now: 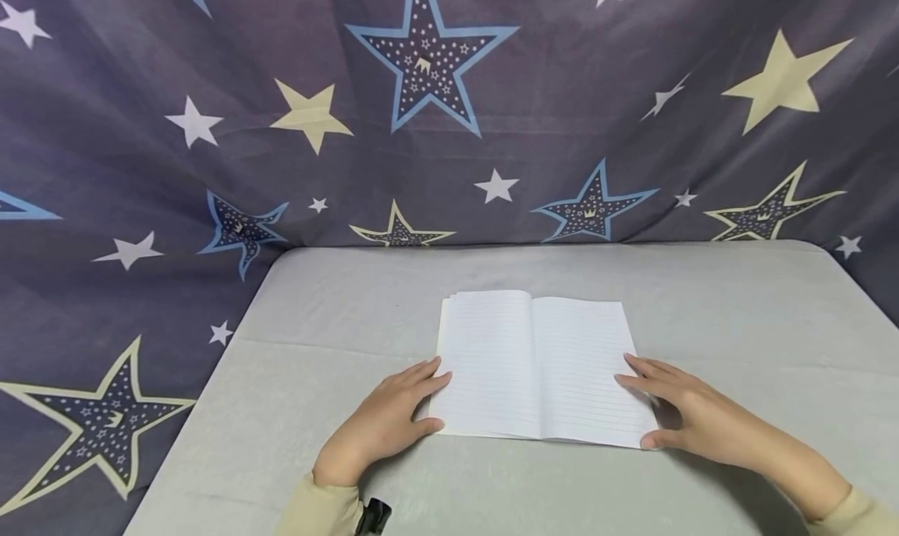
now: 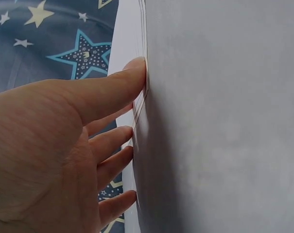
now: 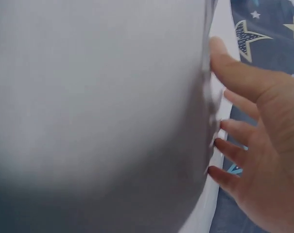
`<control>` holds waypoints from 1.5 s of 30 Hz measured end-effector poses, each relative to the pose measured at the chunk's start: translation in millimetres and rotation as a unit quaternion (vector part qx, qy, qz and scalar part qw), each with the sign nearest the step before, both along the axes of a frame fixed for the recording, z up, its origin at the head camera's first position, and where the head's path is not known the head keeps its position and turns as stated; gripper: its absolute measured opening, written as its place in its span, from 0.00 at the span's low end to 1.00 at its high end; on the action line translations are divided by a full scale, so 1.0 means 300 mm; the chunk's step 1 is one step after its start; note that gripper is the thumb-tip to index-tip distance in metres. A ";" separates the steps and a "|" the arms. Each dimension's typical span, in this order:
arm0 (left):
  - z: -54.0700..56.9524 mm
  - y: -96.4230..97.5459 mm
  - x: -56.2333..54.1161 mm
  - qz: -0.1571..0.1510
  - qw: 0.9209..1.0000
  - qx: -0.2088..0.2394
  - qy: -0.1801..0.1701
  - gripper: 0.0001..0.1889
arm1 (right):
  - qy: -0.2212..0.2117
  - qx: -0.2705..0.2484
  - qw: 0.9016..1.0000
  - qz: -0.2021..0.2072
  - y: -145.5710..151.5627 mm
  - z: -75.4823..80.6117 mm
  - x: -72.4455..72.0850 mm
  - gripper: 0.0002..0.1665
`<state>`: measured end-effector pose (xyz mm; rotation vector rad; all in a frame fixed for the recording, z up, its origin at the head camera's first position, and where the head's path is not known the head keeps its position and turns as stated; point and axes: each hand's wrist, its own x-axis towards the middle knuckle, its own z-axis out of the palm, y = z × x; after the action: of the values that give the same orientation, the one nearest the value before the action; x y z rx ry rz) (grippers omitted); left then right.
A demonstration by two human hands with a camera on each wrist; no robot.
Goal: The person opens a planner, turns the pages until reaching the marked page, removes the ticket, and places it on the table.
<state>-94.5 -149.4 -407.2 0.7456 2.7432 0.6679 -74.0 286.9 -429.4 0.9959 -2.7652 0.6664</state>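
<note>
An open notebook point(image 1: 488, 356) with blank ruled pages lies flat on the grey-covered table, its centre fold running roughly front to back. At its left edge rests my left hand point(image 1: 385, 420), the fingers spread and fairly straight, the thumb touching near the lower left corner. My right hand point(image 1: 695, 415) touches the right edge in a similar way, thumb at the lower right corner and fingertips on the page margin. In the left wrist view, the thumb point(image 2: 110, 92) lies against the stacked page edges. The right wrist view shows relaxed fingers point(image 3: 234, 153) along the notebook's side.
A light grey cloth point(image 1: 337, 310) covers the table, with faint creases. Behind and to the left hangs a dark curtain point(image 1: 246, 44) printed with stars, meeting the table's back edge. A black strap point(image 1: 374, 516) shows at the left sleeve.
</note>
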 end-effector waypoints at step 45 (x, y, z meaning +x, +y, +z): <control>0.006 -0.002 0.002 0.002 1.000 0.001 -0.007 0.33 | 0.082 -0.080 0.993 -0.006 -0.416 0.123 0.035 0.52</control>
<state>-93.9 -149.8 -405.5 0.7339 2.7321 0.6754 -63.3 162.0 -392.6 0.9532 -2.5303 0.7551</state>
